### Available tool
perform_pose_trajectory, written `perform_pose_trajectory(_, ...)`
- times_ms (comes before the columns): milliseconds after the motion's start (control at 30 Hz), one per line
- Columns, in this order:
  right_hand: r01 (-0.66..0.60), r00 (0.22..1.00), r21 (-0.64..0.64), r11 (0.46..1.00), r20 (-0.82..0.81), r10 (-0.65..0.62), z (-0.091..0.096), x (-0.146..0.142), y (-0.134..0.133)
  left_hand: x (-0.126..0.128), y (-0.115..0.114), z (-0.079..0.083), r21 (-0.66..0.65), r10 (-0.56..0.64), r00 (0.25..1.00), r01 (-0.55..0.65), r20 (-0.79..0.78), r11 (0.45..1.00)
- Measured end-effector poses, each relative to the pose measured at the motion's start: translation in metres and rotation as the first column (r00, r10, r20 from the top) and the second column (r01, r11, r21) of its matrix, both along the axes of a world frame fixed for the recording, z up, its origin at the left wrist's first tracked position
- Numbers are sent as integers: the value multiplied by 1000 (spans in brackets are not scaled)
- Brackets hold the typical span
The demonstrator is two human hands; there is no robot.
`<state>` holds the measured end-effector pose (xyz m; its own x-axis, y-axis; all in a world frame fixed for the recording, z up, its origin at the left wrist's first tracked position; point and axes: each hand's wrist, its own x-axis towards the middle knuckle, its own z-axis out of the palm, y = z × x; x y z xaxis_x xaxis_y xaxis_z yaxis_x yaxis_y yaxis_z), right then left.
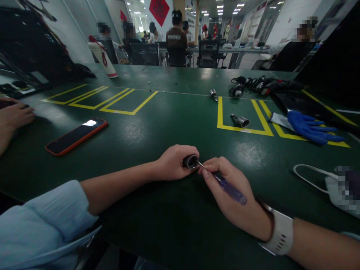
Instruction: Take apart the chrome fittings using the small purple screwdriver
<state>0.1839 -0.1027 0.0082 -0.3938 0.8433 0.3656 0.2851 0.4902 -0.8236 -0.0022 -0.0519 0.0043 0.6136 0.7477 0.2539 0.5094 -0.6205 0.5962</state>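
Two hands busy: my R hand (236, 178) grips purple-handled screwdriver (232, 191), tip at rim of hollow metal part (192, 161) my L hand (177, 162) wraps, over counter (135, 138). Prob. a rim-work step; next move needs L hand steady. Beyond: another metal piece (242, 121) w/in yellow tape (220, 112).

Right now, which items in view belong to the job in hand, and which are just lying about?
In the job:
- dark cylindrical part, held in the left hand
- purple-handled screwdriver, held in the right hand, tip at the part's open end

Apparently lying about:
- orange-cased phone
- blue glove
- white tumbler
- loose metal socket-like piece, possibly related
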Motion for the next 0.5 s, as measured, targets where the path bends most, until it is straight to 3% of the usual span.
perform_pose_trajectory(167,-45,996,-3,999,72,45,3,2,1,0,0,0,35,-2,993,6,-120,999)
perform_pose_trajectory(367,-45,992,-232,972,-125,16,6,2,9,-2,0,-1,88,-34,991,46,-132,995)
perform_pose_trajectory(500,-66,982,-261,963,-189,16,3,3,11,-2,0,-1,74,-3,996,10,-94,997)
